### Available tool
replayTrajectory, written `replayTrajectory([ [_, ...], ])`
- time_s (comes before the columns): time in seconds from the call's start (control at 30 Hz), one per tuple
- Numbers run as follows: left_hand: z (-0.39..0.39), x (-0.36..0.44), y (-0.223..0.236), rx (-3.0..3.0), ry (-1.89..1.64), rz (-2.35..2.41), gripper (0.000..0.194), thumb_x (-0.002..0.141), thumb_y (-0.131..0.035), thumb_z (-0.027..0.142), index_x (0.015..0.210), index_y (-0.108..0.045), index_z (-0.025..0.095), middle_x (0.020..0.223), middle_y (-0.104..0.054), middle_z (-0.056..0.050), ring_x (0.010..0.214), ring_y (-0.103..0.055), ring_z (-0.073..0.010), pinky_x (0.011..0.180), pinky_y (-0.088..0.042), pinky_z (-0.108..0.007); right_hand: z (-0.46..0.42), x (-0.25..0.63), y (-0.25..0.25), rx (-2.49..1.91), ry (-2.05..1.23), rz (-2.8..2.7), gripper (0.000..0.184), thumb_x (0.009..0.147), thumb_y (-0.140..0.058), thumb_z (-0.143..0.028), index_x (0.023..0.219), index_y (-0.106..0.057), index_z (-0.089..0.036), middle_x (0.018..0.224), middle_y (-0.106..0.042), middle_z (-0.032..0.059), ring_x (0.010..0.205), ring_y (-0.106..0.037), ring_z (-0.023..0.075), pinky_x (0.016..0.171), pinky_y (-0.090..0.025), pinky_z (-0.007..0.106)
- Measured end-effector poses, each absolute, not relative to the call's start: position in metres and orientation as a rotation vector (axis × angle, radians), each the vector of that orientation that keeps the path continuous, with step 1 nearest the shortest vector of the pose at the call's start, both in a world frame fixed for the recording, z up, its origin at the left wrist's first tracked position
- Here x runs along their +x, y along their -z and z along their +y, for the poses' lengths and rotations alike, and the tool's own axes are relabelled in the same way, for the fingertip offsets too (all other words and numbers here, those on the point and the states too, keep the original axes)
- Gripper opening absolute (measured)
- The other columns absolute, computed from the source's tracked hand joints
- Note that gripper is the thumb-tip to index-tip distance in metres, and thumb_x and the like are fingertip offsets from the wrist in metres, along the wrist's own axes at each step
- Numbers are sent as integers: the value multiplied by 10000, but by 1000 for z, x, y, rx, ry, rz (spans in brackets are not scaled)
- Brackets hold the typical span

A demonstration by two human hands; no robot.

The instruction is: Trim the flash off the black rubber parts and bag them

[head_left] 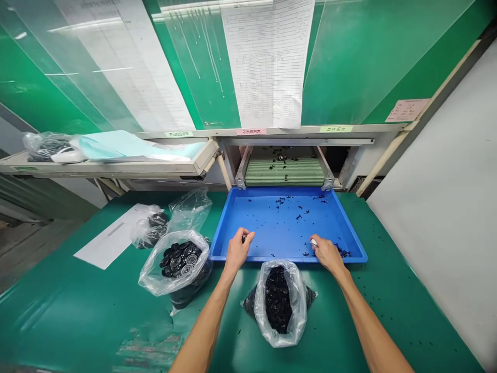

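A blue tray (351,235) lies on the green table under a small conveyor belt (285,172), with black bits scattered inside. My left hand (237,249) reaches over the tray's near rim, fingers pinched on a small black part. My right hand (326,253) rests at the near right of the tray, fingers closed around a small white thing. Between my forearms stands an open clear bag of black parts (277,300).
Another open bag of black round parts (179,261) sits to the left, with a smaller bag (149,228) and a white paper sheet (112,241) behind it. A side shelf (104,167) holds bags and teal sheets. A white wall (446,207) bounds the right.
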State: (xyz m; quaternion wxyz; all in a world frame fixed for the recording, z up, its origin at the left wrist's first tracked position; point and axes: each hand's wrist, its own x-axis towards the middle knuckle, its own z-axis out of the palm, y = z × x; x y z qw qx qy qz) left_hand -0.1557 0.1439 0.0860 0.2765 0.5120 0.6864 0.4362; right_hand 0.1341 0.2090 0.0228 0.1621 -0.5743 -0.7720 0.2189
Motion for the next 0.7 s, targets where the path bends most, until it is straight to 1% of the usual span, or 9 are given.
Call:
replayTrajectory([
  [0.1,124,-134,-100,1358,-1058,1589,251,850,-435,432,743,-479,210,608,-427,47,570,-391,-125,564,-321,-229,212,135,-21,-1606,-667,-2172,347,796,-384,-124,1076,-576,-197,873,-640,53,746,-564,162,645,-344,233],
  [0.17,107,-118,-107,1444,-911,1401,200,856,-432,371,768,-496,203,685,-475,30,647,-422,-129,620,-352,-228,215,136,-23,-1543,-726,-2182,342,784,-409,-152,1085,-566,-191,886,-633,40,748,-566,157,677,-379,243],
  [0.27,87,-101,-110,1567,-708,1240,122,838,-441,262,785,-530,198,778,-534,6,742,-461,-143,697,-380,-240,219,140,-30,-1415,-841,-2221,328,800,-412,-206,1097,-549,-191,933,-635,28,711,-579,137,673,-426,240],
  [0.37,78,-98,-110,1643,-630,1111,92,802,-487,199,828,-575,209,943,-603,-24,894,-519,-171,827,-401,-273,220,142,-34,-1340,-894,-2232,306,832,-350,-210,1051,-562,-189,1003,-641,47,831,-603,151,751,-446,263],
  [0.43,76,-102,-110,1685,-583,1018,156,815,-517,221,944,-603,243,1108,-615,-28,1104,-492,-207,971,-347,-317,220,142,-34,-1339,-884,-2219,328,830,-308,-175,1030,-568,-183,1014,-642,64,923,-594,172,823,-431,297],
  [0.5,77,-107,-106,1702,-524,985,248,882,-452,280,1089,-587,294,1234,-585,-15,1254,-406,-218,1068,-253,-355,219,139,-32,-1372,-874,-2209,377,807,-275,-128,1046,-561,-177,953,-652,65,895,-600,180,818,-431,310],
  [0.57,78,-111,-99,1731,-517,1006,327,933,-333,308,1178,-550,329,1285,-558,-10,1281,-391,-211,1097,-213,-370,217,136,-32,-1417,-845,-2214,406,793,-265,-110,1072,-552,-179,880,-656,52,821,-610,178,769,-440,297],
  [0.6,78,-112,-94,1765,-534,1019,346,939,-313,314,1206,-531,333,1290,-553,-18,1268,-408,-212,1093,-228,-373,216,135,-32,-1439,-821,-2222,407,799,-264,-115,1081,-550,-181,859,-656,48,796,-612,177,746,-443,289],
  [0.7,81,-113,-90,1963,-538,991,353,914,-400,351,1257,-488,334,1250,-577,-37,1197,-468,-223,1037,-312,-366,212,131,-34,-1503,-729,-2244,398,839,-258,-158,1114,-543,-186,895,-665,63,790,-620,181,717,-451,279],
])
